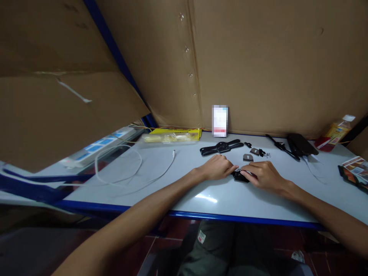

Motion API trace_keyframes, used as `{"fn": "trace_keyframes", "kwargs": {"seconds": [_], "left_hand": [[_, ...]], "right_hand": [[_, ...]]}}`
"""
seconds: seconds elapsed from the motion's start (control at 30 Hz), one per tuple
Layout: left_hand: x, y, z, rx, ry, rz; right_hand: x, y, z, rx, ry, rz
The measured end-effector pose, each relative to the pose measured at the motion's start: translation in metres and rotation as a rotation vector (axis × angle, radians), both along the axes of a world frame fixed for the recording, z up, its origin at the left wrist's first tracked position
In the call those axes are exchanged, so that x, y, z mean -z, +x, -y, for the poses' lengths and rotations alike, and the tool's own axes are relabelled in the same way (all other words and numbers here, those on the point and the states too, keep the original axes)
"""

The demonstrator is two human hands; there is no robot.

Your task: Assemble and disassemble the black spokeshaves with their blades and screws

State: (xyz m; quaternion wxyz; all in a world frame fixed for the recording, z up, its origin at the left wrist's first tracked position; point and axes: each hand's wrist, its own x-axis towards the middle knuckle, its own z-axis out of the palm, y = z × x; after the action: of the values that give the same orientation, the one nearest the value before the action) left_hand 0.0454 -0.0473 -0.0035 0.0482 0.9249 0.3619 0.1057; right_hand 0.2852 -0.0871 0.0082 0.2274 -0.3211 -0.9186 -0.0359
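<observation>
A small black part (240,177) lies low over the white tabletop, partly hidden by my fingers. My left hand (219,167) is closed, its thumb and fingertips at the part's left end. From the other side my right hand (263,174) pinches the same part, fingers bent over its top. Just beyond the hands are two grey metal plates with cut-out holes, the nearer plate (248,157) and the farther plate (254,151). Beside them sit a small black piece (247,145) and a few small metal bits (266,155). Long black arm-like pieces (221,147) lie behind my left hand.
A phone (220,121) leans on the cardboard wall (273,69). Yellow packaging (175,135), a white cable (140,168) and a power strip (97,147) occupy the left. Rightward are black pieces (283,147), a dark case (303,145), a bottle (335,132) and a packet (355,172).
</observation>
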Motion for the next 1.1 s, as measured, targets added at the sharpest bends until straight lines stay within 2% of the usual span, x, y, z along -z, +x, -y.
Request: {"fn": "trace_keyframes", "kwargs": {"seconds": [0.43,1.1], "left_hand": [[-0.0016,0.0005,0.0009,-0.006,0.002,-0.026],[-0.003,0.0019,0.0021,-0.02,0.002,-0.05]], "right_hand": [[-0.0045,0.0008,0.0042,-0.144,0.014,0.031],[-0.0007,0.0023,-0.0026,0.002,0.095,0.042]]}}
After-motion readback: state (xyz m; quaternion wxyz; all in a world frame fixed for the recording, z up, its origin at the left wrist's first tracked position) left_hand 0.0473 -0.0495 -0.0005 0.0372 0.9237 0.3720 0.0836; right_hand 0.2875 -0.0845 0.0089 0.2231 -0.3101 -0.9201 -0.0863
